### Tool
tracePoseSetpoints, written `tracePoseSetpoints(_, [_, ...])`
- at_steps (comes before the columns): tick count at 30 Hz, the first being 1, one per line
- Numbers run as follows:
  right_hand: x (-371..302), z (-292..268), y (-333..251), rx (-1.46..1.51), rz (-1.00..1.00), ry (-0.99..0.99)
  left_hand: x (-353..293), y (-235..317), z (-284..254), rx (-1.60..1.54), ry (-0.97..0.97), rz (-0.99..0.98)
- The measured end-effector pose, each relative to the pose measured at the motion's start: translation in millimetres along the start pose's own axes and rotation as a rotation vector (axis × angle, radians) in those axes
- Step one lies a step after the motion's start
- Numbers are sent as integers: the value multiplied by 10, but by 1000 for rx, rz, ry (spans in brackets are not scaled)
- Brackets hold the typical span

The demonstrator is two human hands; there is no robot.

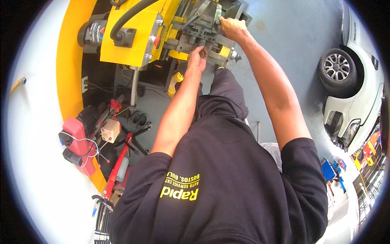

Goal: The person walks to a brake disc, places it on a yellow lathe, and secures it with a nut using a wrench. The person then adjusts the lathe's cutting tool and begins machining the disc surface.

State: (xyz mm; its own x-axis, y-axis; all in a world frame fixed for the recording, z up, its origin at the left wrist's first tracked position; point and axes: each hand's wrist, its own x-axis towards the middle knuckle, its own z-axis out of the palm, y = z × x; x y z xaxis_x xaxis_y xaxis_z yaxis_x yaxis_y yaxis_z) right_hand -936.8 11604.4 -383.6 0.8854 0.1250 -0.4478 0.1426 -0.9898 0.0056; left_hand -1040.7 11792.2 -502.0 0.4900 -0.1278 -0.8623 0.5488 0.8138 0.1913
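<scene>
A yellow machine (pixel 132 38) with a dark metal slide and clamp assembly (pixel 199 31) stands at the top, in front of me. My left hand (pixel 196 60) is at the near side of this assembly, its fingers closed around a small dark cylindrical knob (pixel 202 42) and partly hidden. To its right and farther away, my right hand (pixel 233 28) is closed, with the thumb against a flat metal lever (pixel 218 15) on the assembly's right side. What lies beneath the right fingers is hidden.
A threaded shaft end (pixel 237 57) sticks out at the assembly's right. A black bottle (pixel 92 33) is beside the yellow housing. Red equipment (pixel 77 138) and a red-legged stand (pixel 118 168) are at lower left. A white car (pixel 357 101) is parked at right on the grey floor (pixel 280 53).
</scene>
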Motion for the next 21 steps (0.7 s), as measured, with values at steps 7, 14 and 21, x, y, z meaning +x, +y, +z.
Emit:
tracePoseSetpoints(7, [85, 152, 43, 67, 39, 11, -28, 55, 47, -8, -18, -64])
tracePoseSetpoints(14, [71, 218, 85, 69, 36, -1, -193, -31, 206, -60, 55, -13])
tracePoseSetpoints(21, [92, 78, -12, 94, 15, 20, 72, -138, -75, 174, -1, 223])
